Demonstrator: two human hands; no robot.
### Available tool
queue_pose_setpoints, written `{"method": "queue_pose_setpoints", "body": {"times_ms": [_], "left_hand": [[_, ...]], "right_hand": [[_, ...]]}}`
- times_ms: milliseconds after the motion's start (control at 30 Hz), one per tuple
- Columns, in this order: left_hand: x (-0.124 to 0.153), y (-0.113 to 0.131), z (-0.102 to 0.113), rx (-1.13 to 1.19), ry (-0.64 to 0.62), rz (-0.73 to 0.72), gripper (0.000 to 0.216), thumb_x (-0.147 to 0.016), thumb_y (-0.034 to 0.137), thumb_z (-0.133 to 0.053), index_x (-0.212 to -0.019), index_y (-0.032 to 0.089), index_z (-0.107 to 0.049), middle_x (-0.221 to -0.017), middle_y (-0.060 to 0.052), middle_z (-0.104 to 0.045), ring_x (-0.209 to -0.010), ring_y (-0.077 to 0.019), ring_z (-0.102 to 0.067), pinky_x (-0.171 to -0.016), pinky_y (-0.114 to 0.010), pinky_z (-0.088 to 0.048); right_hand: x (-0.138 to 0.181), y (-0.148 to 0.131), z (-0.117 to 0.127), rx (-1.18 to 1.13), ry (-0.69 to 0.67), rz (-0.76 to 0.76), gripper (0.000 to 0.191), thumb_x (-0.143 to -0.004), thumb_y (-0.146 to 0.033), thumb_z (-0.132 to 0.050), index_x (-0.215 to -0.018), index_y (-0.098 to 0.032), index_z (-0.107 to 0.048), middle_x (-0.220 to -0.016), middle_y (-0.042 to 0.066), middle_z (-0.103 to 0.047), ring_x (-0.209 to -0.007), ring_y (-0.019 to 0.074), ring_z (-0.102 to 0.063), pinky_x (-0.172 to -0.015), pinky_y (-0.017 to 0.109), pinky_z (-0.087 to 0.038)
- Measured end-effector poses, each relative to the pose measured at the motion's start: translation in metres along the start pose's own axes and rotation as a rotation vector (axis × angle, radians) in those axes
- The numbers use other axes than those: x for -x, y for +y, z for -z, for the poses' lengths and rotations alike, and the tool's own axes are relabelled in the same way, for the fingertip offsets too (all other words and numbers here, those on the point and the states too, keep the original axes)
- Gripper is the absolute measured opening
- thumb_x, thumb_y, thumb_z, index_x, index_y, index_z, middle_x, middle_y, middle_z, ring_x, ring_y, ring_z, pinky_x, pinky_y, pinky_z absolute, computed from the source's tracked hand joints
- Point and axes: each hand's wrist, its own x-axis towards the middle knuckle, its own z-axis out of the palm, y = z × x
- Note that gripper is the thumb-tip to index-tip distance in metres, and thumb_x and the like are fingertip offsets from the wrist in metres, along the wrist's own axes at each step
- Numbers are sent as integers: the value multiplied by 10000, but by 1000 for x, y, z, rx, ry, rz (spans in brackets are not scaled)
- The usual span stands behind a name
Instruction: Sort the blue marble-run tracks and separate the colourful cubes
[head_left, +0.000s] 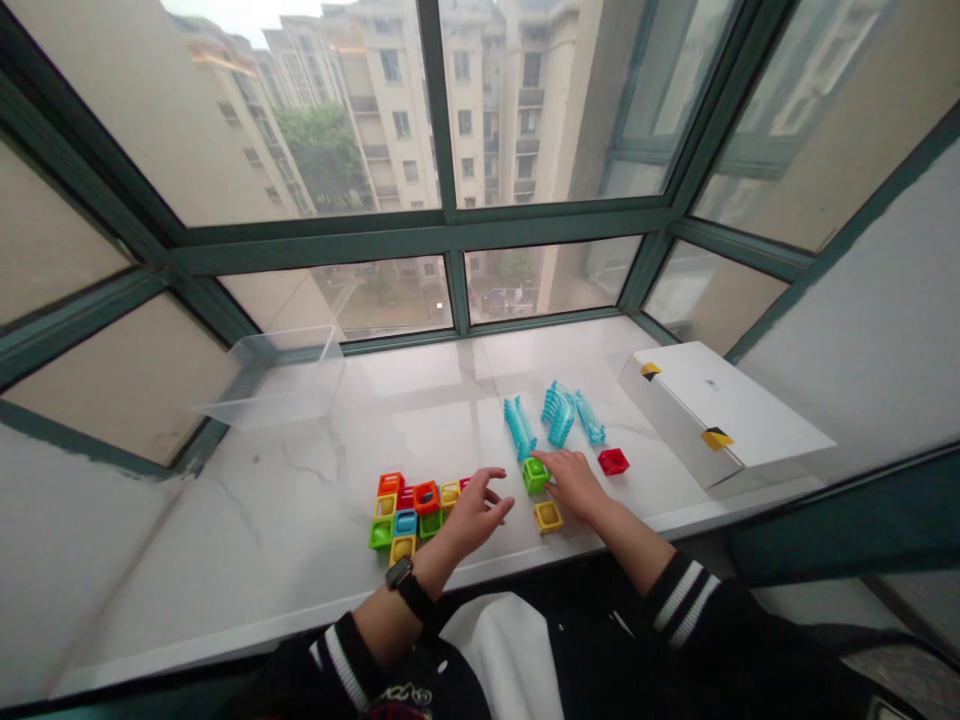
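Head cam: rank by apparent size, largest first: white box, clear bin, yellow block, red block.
White cardboard box, then clear plastic bin. Yellow square block and red square block look alike; the yellow sits nearer the camera, so I can't rank them.

Soft overcast daylight from the window [420, 228] — faint shadows, edges bowed outward.

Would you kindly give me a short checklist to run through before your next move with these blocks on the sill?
1. Right hand gripping green block: cannot tell; the fingers are at its side.
2. Left hand free: ok, open, holding nothing.
3. Red block apart from right hand: ok.
4. Yellow block apart from green block: ok.
5. Block cluster loosely spaced: not ok, packed together.
6. Clear bin upright on sill: ok.
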Motion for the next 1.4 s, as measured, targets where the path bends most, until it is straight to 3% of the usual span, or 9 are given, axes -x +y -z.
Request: {"method": "queue_pose_setpoints", "body": {"times_ms": [167,300,400,533,667,833,1033,1233,1400], "left_hand": [[45,13,74,-98,252,-110,244,-954,431,-645,-1042,204,-636,-764,30,-566,-596,-105,-492,-565,-223,-419],[68,-9,120,-153,557,-71,283,-940,483,-629,-1013,210,-646,-665,63,-480,-590,-126,-478,-591,-238,-422],[78,-30,136,-259,701,-7,306,-933,506,-600,-1004,212,-651,-663,56,-496,-615,-155,-520,-612,-262,-463],[79,-46,138,-430,637,-71,337,-926,470,-616,-1146,216,-645,-1072,-59,-693,-996,-243,-675,-906,-393,-569],[67,-51,128,-551,410,-130,520,-872,393,-693,-1350,230,-571,-1387,-112,-627,-1311,-300,-601,-1143,-508,-479],[54,-58,118,-604,335,-21,482,-841,249,-660,-1318,225,-598,-1333,-109,-672,-1268,-308,-640,-1134,-533,-488],[56,-57,119,-572,294,71,457,-873,294,-628,-1321,220,-586,-1333,-115,-688,-1224,-310,-664,-1090,-497,-502],[59,-52,123,-348,326,100,468,-856,430,-676,-1267,236,-566,-1226,-76,-725,-1146,-284,-702,-1053,-470,-524],[62,-46,121,-116,425,31,513,-866,472,-717,-1289,228,-559,-1272,-87,-720,-1155,-264,-711,-1054,-443,-531]], "right_hand": [[0,0,-1,28,-13,0,689,-855,-141,-706,-1507,-272,-527,-1367,108,-704,-1243,331,-617,-1034,441,-405],[1,1,-1,18,-32,-11,744,-854,-157,-708,-1551,-271,-475,-1422,118,-672,-1247,335,-622,-1035,455,-425],[7,5,4,-16,-21,-13,768,-859,-217,-728,-1572,-261,-447,-1464,127,-641,-1260,342,-623,-1040,476,-450],[18,4,20,-83,121,-1,617,-899,-312,-706,-1489,-232,-548,-1427,132,-655,-1248,348,-622,-1059,529,-469],[25,-24,36,-239,300,108,358,-978,-283,-598,-1325,-226,-663,-1277,120,-705,-1203,298,-632,-1081,505,-483],[13,-88,22,-370,179,321,331,-966,-233,-626,-1289,-263,-692,-1225,107,-702,-1152,261,-646,-1047,463,-521],[-11,-142,-21,-196,-60,401,572,-870,-324,-789,-1420,-303,-633,-1442,133,-584,-1346,329,-514,-1132,519,-448],[-15,-157,-44,-60,-174,376,638,-861,-493,-787,-1453,-319,-623,-1490,157,-546,-1354,396,-499,-1135,580,-416],[-11,-155,-44,-84,-162,390,648,-862,-444,-792,-1468,-313,-606,-1516,150,-534,-1376,391,-483,-1148,583,-409]]}}
